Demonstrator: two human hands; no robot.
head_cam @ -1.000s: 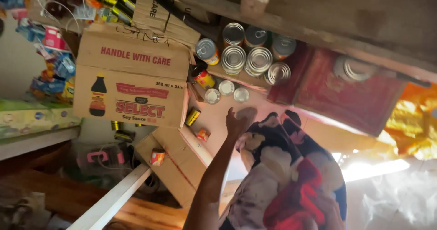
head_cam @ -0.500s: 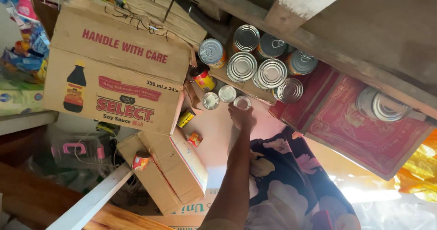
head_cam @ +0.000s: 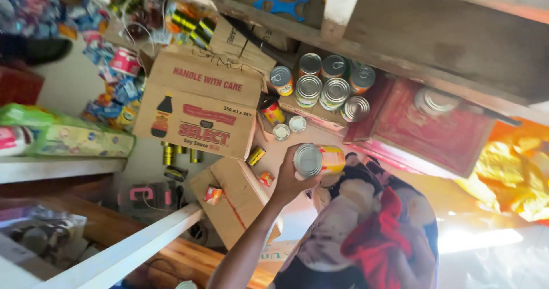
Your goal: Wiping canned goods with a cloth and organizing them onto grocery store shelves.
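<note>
My left hand [head_cam: 287,180] is raised from the bottom of the head view and is shut around a tin can with a yellow label [head_cam: 320,158], its silver end facing me. The can is held just below two small silver-topped tins [head_cam: 289,127] on a pale surface. Above them, a cluster of several stacked cans [head_cam: 320,86] sits under a wooden shelf. Patterned cloth with a red patch [head_cam: 366,232] lies right beside my forearm. My right hand is not in view.
A large cardboard bottle carton [head_cam: 200,109] stands left of the cans, with a smaller carton [head_cam: 234,197] below it. A red metal tin [head_cam: 434,129] sits to the right, next to yellow bags [head_cam: 509,169]. Green packets [head_cam: 68,137] rest on a left shelf above a white rail [head_cam: 126,252].
My hand reached up empty toward the small tins, then took hold of the yellow-labelled can and drew it back down. The camera view shifted.
</note>
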